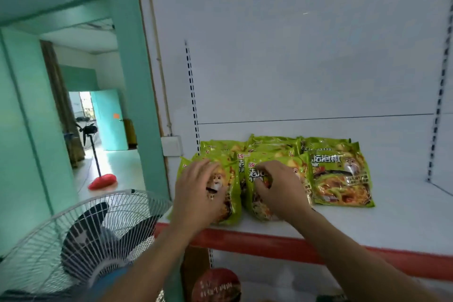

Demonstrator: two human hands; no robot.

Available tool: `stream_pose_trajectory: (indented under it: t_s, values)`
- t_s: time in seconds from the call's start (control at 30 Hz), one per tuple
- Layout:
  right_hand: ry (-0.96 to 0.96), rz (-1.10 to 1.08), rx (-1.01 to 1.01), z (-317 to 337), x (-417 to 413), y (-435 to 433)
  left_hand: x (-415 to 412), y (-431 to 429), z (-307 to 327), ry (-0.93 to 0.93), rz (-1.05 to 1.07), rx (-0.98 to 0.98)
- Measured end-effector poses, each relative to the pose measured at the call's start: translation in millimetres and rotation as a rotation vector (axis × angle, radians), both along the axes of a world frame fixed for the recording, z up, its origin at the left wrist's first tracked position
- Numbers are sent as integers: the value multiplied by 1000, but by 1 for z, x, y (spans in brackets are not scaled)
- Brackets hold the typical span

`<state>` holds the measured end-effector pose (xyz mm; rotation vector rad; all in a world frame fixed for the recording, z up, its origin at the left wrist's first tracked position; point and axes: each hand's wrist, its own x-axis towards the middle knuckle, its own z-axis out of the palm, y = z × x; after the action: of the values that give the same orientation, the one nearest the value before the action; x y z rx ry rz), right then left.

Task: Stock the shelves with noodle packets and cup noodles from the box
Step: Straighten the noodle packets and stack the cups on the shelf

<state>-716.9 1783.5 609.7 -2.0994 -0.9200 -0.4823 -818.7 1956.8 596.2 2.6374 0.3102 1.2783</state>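
Fan (81, 240) lower left; our left hand (196, 193) flat on left packet (232, 193), right hand (282, 189) pinching middle packet (252, 203); pulled forward, both could slide off shelf (367, 228).

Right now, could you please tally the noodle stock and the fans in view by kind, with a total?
Green noodle packets: at least 7; they overlap, so the exact count is unclear.
Red cup noodles: 1, below the shelf.
Fans: 2, one near, one far off.
Total: at least 10.
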Motion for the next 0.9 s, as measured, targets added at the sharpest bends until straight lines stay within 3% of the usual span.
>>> stream_pose_trajectory:
  t_s: [0.13, 0.33, 0.4, 0.6, 0.9]
  values:
    - [-41, -92, 8, 8, -5, 34, 14, 54, 5, 16, -8, -134]
    - [74, -140, -40, 7, -23, 66, 21, 89, -5, 127, -245, -812]
    - [133, -134, -55, 7, -27, 73, 25, 90, -6, 120, -359, -908]
    - [332, -51, -25, -6, -38, 94, 27, 100, -12, 23, -521, -999]
    - [245, 23, 57, -20, -33, 113, 36, 109, -13, -30, -469, -934]
